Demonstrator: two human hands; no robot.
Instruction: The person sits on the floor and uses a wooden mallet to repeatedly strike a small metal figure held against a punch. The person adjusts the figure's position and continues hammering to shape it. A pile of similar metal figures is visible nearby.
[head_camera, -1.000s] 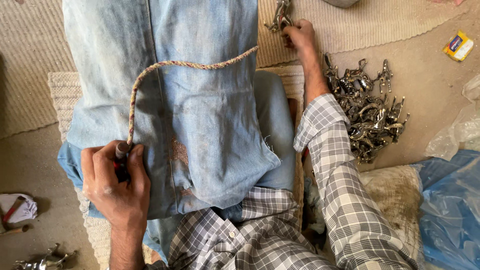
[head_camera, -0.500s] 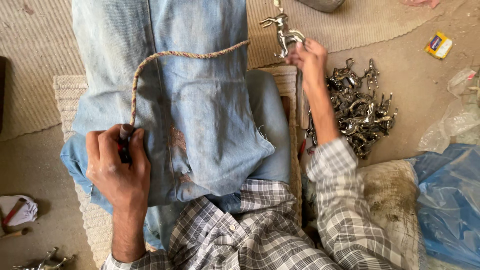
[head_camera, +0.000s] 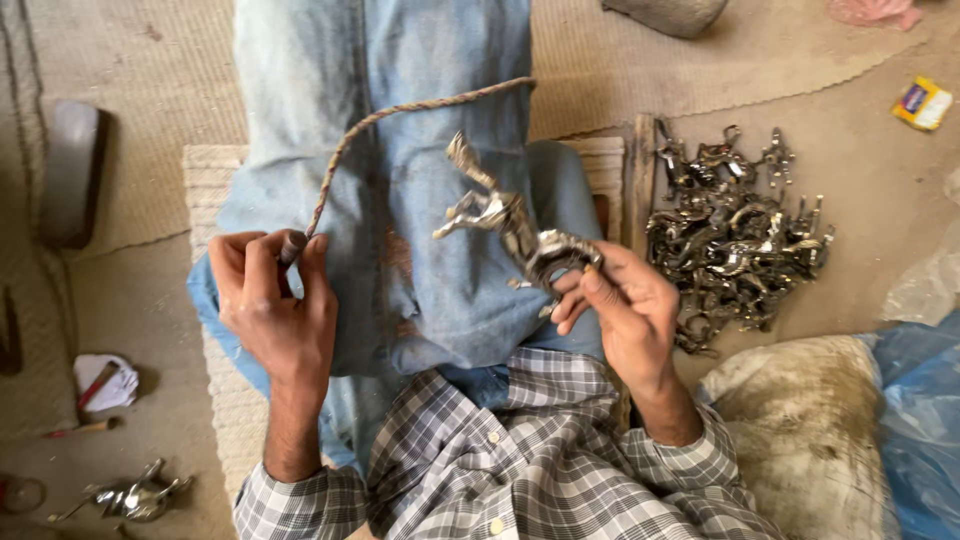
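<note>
Now the right hand (head_camera: 625, 305) grips a metal figure (head_camera: 510, 228) up for viewing, while the left hand (head_camera: 275, 300) pinches the rope (head_camera: 380, 120) end, keeping it taut.

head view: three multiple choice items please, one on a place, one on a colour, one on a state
1. Where is the heap of small metal castings?
A. beside the right hand
B. on the lap
C. beside the left hand

2. What colour is the denim cloth on the lap?
A. red
B. light blue
C. black

3. What is the right hand doing?
A. lying flat
B. pointing
C. holding a silvery metal figurine

Key: 1 A, the heap lies on the floor past that hand. 2 B, faded blue. 3 C, the fingers grip its base.
</note>
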